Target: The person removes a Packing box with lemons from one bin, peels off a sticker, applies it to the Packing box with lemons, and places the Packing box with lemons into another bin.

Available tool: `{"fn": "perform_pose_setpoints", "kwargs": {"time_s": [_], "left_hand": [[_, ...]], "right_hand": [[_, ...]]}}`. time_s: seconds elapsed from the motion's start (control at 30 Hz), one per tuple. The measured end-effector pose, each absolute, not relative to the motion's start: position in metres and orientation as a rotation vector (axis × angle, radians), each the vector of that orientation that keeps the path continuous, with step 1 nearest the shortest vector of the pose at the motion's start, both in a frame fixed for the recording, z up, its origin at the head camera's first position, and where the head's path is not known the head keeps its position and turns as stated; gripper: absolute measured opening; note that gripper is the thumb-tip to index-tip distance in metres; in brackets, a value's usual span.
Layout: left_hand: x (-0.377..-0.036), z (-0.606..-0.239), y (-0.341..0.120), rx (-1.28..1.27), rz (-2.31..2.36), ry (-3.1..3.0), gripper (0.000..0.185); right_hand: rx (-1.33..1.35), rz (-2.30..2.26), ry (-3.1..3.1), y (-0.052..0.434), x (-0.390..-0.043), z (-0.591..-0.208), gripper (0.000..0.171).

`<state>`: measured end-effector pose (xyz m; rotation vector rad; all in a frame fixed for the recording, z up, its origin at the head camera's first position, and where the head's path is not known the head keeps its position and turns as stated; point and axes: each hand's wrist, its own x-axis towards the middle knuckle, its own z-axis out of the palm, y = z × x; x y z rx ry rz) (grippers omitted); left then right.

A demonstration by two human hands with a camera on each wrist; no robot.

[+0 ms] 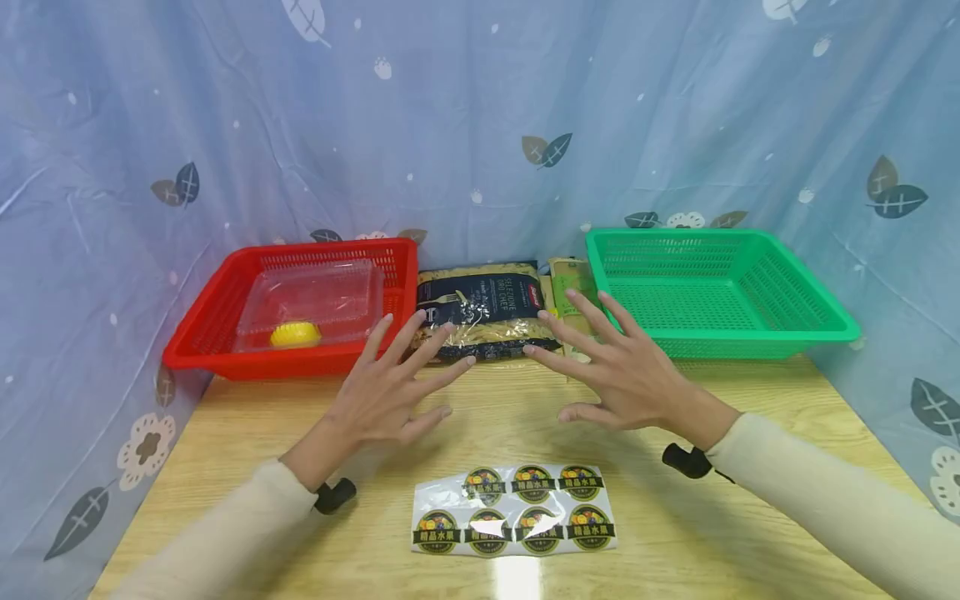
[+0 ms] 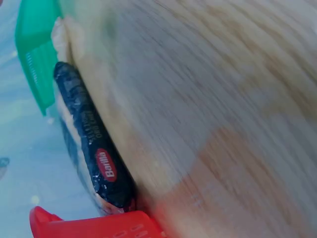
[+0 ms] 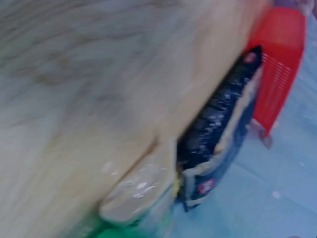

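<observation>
Both hands hover spread above the table in front of a dark pasta bag.

The pasta bag [image 1: 486, 312] lies at the back of the wooden table [image 1: 750, 417], between a red basket [image 1: 225, 333] and a green basket [image 1: 757, 346]. The left hand [image 1: 390, 392] and right hand [image 1: 622, 375] are held flat with fingers splayed, gripping nothing, fingertips near the bag's front edge. A clear box [image 1: 315, 300] with a yellow item [image 1: 295, 334] sits in the red basket. A sheet of 7 round stickers [image 1: 513, 521] lies near the person.
</observation>
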<state>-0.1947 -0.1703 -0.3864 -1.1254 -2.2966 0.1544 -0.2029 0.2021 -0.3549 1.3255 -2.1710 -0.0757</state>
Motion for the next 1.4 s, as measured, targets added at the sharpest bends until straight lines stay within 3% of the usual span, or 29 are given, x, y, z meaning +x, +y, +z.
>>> {"fn": "perform_pose_setpoints", "kwargs": {"time_s": [0.33, 0.73, 1.2, 1.4], "left_hand": [[-0.195, -0.387, -0.176, -0.872, -0.119, -2.228, 0.06], [-0.174, -0.384, -0.196, -0.439, -0.585, -2.087, 0.054], [-0.189, -0.417, -0.228, -0.149, -0.832, -1.849, 0.039], [-0.184, -0.431, -0.233, 0.126, -1.031, -1.801, 0.033]], "right_hand": [[1.297, 0.231, -2.067, 0.174, -0.216, -0.353, 0.073], [1.236, 0.95, -2.306, 0.129, -0.233, -0.344, 0.075], [0.994, 1.441, -2.412, 0.09, -0.26, -0.332, 0.066], [0.961, 1.634, -2.448, 0.069, -0.271, -0.32, 0.067]]}}
